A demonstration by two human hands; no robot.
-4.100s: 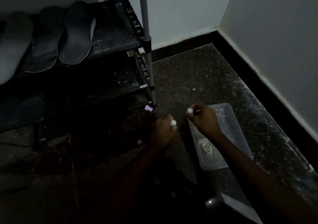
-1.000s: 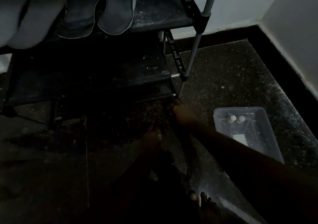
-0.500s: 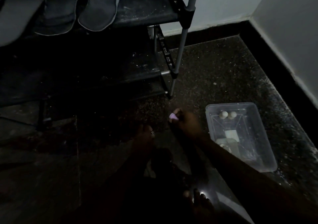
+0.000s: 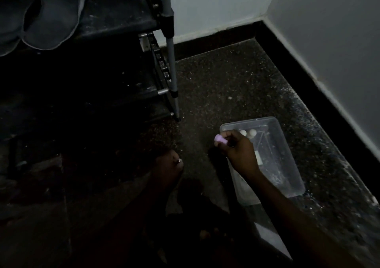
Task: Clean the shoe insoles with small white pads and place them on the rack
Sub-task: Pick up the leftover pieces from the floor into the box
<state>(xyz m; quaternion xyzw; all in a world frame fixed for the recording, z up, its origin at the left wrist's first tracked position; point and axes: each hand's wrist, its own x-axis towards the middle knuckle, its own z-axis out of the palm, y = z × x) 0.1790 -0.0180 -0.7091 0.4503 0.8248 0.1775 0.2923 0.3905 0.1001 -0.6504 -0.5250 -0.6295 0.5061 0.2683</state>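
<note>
We record the right hand (image 4: pixel 239 151) pinching a small lilac cylinder (image 4: pixel 221 140) beside the clear plastic tub (image 4: pixel 289 154). The left hand's (image 4: pixel 168 165) grip we cannot tell.

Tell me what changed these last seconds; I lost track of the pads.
Both white pads were let go into the clear container. The right hand reached to the foot of the rack, picked the small purple piece off the floor and carried it back toward the container. The left hand rests low, its grip too dark to read. The insoles stayed on the rack, the container on the floor.
</note>
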